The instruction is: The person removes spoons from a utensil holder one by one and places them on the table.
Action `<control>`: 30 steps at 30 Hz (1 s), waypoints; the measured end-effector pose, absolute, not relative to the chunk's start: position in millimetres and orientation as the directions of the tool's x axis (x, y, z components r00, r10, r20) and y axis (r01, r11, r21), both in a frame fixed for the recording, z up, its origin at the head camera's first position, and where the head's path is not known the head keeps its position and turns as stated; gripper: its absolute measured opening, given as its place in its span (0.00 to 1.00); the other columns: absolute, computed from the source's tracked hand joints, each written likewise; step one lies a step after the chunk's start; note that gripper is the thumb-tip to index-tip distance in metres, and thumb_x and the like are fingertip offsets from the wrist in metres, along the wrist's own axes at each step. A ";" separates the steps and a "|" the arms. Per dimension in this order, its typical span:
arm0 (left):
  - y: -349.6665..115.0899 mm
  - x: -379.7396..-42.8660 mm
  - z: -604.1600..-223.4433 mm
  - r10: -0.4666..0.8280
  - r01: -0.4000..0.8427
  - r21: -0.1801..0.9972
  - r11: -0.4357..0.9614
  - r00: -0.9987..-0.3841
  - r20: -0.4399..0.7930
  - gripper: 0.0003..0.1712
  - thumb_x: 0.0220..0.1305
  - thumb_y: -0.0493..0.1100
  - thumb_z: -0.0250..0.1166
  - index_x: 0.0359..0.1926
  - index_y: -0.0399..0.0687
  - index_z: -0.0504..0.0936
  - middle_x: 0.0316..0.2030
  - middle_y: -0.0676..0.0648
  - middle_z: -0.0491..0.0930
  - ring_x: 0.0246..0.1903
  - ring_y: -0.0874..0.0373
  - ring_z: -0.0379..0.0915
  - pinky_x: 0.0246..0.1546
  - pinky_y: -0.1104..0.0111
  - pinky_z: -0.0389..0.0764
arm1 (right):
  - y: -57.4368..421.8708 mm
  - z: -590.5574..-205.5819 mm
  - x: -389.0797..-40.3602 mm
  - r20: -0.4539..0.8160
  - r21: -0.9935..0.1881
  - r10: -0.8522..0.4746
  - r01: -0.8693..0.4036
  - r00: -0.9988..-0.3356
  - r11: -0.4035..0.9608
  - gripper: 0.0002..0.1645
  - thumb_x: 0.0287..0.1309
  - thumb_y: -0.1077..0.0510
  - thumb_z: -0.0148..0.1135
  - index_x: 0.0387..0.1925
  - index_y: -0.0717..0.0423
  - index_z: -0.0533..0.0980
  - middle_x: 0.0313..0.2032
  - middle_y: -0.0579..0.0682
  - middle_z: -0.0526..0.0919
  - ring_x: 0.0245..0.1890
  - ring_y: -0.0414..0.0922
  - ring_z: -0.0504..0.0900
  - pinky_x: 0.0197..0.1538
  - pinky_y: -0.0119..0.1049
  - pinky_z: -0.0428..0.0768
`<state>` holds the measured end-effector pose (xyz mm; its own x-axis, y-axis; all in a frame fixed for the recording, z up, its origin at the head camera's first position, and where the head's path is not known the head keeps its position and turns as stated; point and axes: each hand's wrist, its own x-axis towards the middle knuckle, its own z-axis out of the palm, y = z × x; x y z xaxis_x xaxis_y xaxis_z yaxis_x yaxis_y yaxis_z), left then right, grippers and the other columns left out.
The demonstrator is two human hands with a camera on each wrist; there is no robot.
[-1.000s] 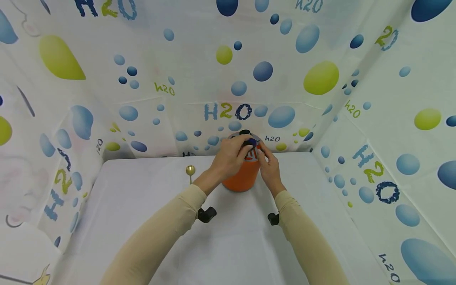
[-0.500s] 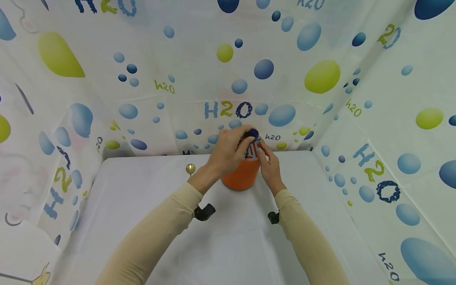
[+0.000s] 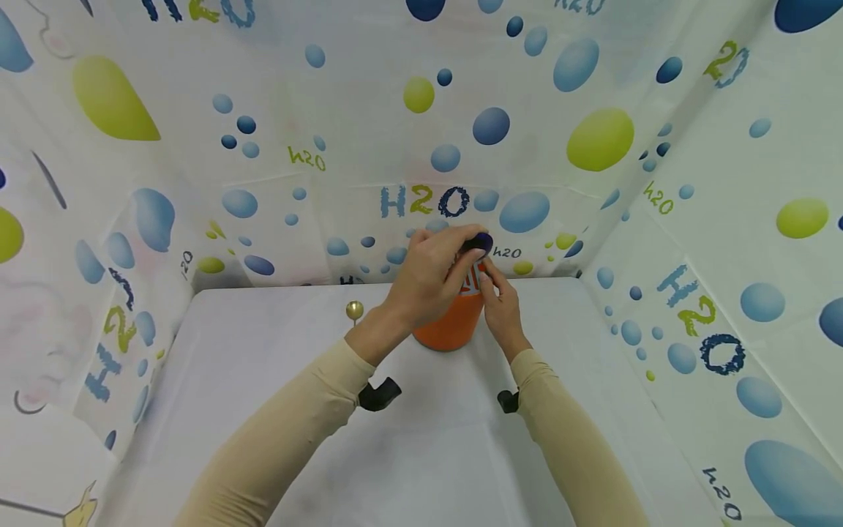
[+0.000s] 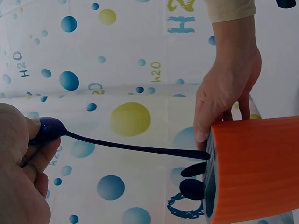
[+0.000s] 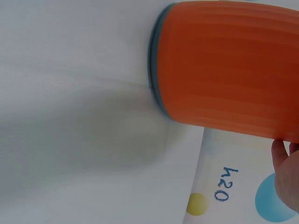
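Observation:
A dark blue spoon (image 4: 135, 148) is pinched at its bowl by my left hand (image 3: 424, 282). Its long handle reaches to the slotted grey top of an orange utensil holder (image 3: 448, 326), its tip at or just inside a slot. The holder stands upright on the table. My right hand (image 3: 503, 311) grips the holder's upper right side near the rim, fingertips on the orange wall in the right wrist view. Two dark rounded pieces, the lower one a dark oval (image 4: 192, 189), stick out of the top beside the spoon handle.
Left of the holder, a round gold head (image 3: 354, 310) on a thin stem shows, partly hidden by my left forearm. The white table (image 3: 428, 446) ends at a patterned curtain (image 3: 369, 132) close behind the holder, with more curtain at both sides.
My left hand has risen and shifted slightly right, drawing the blue spoon up from the holder. The right hand keeps its hold on the holder, which stays in place.

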<state>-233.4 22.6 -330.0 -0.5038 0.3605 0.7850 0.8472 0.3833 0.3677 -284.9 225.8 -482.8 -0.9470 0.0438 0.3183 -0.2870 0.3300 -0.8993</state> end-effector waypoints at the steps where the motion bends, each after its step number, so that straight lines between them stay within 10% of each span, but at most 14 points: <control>1: 22.0 -231.8 -327.8 0.359 0.851 0.363 0.380 -0.497 0.790 0.17 0.78 0.42 0.60 0.61 0.39 0.81 0.48 0.46 0.88 0.45 0.57 0.84 0.47 0.61 0.68 | 226.8 -487.3 -287.8 0.321 -0.898 0.047 -0.289 -0.946 0.331 0.28 0.82 0.52 0.47 0.77 0.48 0.65 0.77 0.48 0.66 0.73 0.56 0.69 0.76 0.55 0.65; 30: -12.4 -198.3 -326.8 0.376 0.825 0.444 0.349 -0.557 0.740 0.16 0.76 0.41 0.62 0.59 0.39 0.81 0.40 0.50 0.86 0.39 0.61 0.80 0.50 0.60 0.67 | 227.5 -492.1 -286.5 0.296 -0.902 0.075 -0.253 -0.952 0.349 0.29 0.81 0.45 0.48 0.77 0.44 0.66 0.74 0.50 0.71 0.72 0.50 0.71 0.75 0.50 0.69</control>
